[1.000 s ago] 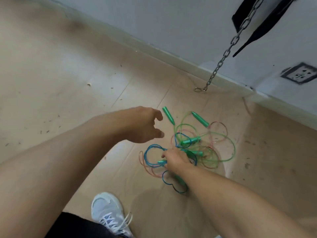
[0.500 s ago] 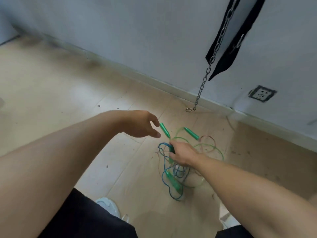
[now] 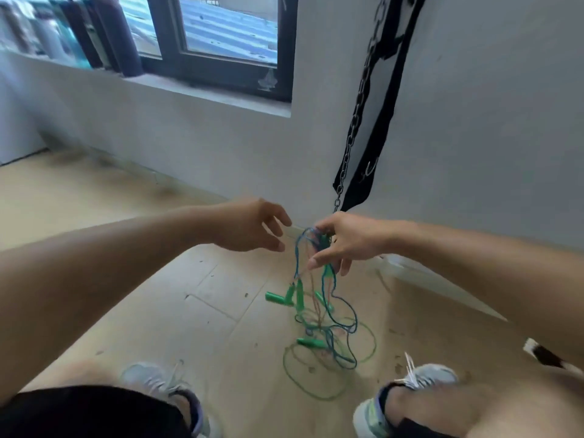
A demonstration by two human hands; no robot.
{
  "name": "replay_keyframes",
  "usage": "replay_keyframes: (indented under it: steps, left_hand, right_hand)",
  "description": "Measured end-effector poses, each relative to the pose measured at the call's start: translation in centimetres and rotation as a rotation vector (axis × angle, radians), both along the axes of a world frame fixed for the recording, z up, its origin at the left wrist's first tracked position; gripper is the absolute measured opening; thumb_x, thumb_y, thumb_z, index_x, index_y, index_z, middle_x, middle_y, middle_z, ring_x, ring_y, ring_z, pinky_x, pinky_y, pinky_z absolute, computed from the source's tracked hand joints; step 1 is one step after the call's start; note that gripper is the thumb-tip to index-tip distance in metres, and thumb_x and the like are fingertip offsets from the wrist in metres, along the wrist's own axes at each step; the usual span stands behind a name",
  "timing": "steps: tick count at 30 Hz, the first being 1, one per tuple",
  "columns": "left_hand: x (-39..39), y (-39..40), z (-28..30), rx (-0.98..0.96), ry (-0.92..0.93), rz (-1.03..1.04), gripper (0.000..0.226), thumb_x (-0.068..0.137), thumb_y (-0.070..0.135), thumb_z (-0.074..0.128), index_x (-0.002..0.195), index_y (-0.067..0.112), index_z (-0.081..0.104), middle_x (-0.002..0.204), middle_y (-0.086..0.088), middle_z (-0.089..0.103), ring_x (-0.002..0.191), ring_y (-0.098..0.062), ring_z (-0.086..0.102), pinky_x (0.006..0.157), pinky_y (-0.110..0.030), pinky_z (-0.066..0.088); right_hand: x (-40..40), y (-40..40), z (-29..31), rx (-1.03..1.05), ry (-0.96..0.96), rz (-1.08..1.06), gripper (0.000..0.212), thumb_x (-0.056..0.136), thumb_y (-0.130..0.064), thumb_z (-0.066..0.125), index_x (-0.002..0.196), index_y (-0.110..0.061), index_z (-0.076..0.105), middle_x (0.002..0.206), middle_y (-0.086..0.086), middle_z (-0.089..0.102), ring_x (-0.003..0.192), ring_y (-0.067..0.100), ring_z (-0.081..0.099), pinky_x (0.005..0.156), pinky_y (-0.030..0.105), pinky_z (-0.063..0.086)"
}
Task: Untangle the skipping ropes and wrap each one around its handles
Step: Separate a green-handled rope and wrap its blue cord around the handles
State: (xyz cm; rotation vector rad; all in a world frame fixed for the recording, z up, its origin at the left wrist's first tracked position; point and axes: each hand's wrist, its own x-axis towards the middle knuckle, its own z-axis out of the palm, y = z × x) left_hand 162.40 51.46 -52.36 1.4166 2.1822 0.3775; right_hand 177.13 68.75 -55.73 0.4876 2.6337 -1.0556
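Several tangled ropes hang from right hand; no legible writing.

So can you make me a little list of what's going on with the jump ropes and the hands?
ropes: tangled bundle of skipping ropes, blue, green and reddish cords, green handles
where: top lifted, lower loops lie on the floor
right hand: grips the top of the bundle
left hand: open, close beside the bundle, not touching
handles: several dangle
untangled: not yet
nearby: chain hangs by the wall

Single head-worn view — looking forward and down, close over floor
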Motion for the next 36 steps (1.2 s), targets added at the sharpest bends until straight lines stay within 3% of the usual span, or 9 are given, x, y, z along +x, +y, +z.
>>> replay_keyframes:
  steps: [6, 10, 12, 14, 18, 25, 29, 31, 36]
  left_hand:
    - [-1.6, 2.4, -3.8, 0.065, -0.055, -0.011, 0.065, 0.077, 0.035, 0.084, 0.134, 0.032, 0.053, 0.129, 0.013, 0.057, 0.116, -0.011, 0.056, 0.094, -0.029, 0.048]
    - [-2.6, 2.7, -8.0, 0.115, -0.165, -0.072, 0.021, 0.083, 0.040, 0.078, 0.100, 0.029, 0.074, 0.100, 0.009, 0.074, 0.098, -0.011, 0.067, 0.088, -0.038, 0.055]
    - [-2.7, 2.4, -9.8, 0.132, -0.238, -0.055, 0.012, 0.087, 0.034, 0.075, 0.088, 0.022, 0.074, 0.085, 0.003, 0.076, 0.081, -0.011, 0.069, 0.076, -0.032, 0.055]
    - [-2.7, 1.9, -10.7, 0.157, -0.324, -0.017, 0.008, 0.089, 0.022, 0.074, 0.084, 0.017, 0.070, 0.079, -0.001, 0.077, 0.074, -0.009, 0.071, 0.070, -0.022, 0.053]
    - [-3.5, 1.6, -11.0, 0.149, -0.334, 0.038, 0.009, 0.088, 0.026, 0.074, 0.090, 0.018, 0.075, 0.072, -0.002, 0.076, 0.078, -0.022, 0.074, 0.076, -0.032, 0.058]
    - [-4.4, 0.6, -12.6, -0.114, -0.185, -0.056, 0.005, 0.088, 0.025, 0.075, 0.085, 0.022, 0.075, 0.072, 0.007, 0.076, 0.066, -0.002, 0.069, 0.057, -0.006, 0.043]
    - [-4.2, 0.0, -13.8, -0.316, -0.119, -0.108, 0.006, 0.085, 0.027, 0.077, 0.081, 0.030, 0.074, 0.073, 0.011, 0.073, 0.065, 0.003, 0.063, 0.056, -0.007, 0.040]
    - [-4.0, -0.2, -14.3, -0.382, -0.097, -0.120, 0.006, 0.086, 0.031, 0.077, 0.085, 0.025, 0.076, 0.077, 0.011, 0.074, 0.070, -0.003, 0.063, 0.061, -0.014, 0.043]
    - [-4.2, -0.2, -14.2, -0.386, -0.085, -0.096, 0.021, 0.091, 0.037, 0.071, 0.086, 0.017, 0.074, 0.075, 0.003, 0.076, 0.068, -0.008, 0.064, 0.069, -0.023, 0.048]
  right_hand:
    - [-0.5, -0.1, -0.9, -0.011, 0.184, -0.014, 0.015, 0.086, -0.036, 0.078, 0.089, -0.024, 0.069, 0.070, -0.015, 0.069, 0.063, 0.015, 0.072, 0.060, 0.035, 0.062]
    - [-1.2, -0.1, -3.4, -0.094, 0.282, -0.058, 0.019, 0.081, -0.037, 0.083, 0.079, -0.021, 0.073, 0.061, -0.007, 0.061, 0.048, 0.008, 0.054, 0.050, 0.024, 0.044]
    - [-1.2, 0.0, -4.4, -0.105, 0.306, -0.054, 0.013, 0.077, -0.036, 0.086, 0.075, -0.027, 0.076, 0.058, -0.014, 0.060, 0.050, 0.002, 0.049, 0.053, 0.017, 0.038]
    - [-1.2, 0.3, -4.9, -0.110, 0.281, -0.069, 0.010, 0.074, -0.037, 0.086, 0.075, -0.031, 0.078, 0.056, -0.019, 0.061, 0.052, -0.001, 0.050, 0.054, 0.012, 0.035]
    - [-1.8, 1.3, -5.8, -0.049, 0.175, -0.097, 0.018, 0.080, -0.043, 0.079, 0.087, -0.027, 0.081, 0.048, -0.018, 0.054, 0.044, 0.002, 0.042, 0.047, 0.013, 0.028]
    - [-1.5, 2.1, -6.8, 0.081, 0.428, -0.298, 0.033, 0.097, -0.047, 0.060, 0.087, -0.021, 0.078, 0.069, -0.003, 0.071, 0.049, 0.000, 0.054, 0.050, 0.013, 0.037]
    - [-0.7, 2.2, -5.9, 0.062, 0.651, -0.383, 0.030, 0.100, -0.045, 0.058, 0.096, -0.023, 0.076, 0.070, 0.003, 0.070, 0.057, 0.019, 0.061, 0.052, 0.031, 0.045]
    - [-0.4, 1.9, -5.2, 0.047, 0.780, -0.433, 0.027, 0.100, -0.043, 0.058, 0.106, -0.024, 0.076, 0.072, -0.002, 0.071, 0.056, 0.012, 0.059, 0.053, 0.025, 0.043]
    - [-0.1, 2.2, -3.9, 0.028, 0.935, -0.519, 0.034, 0.101, -0.038, 0.058, 0.131, -0.024, 0.067, 0.129, -0.016, 0.067, 0.066, 0.010, 0.068, 0.066, 0.020, 0.054]
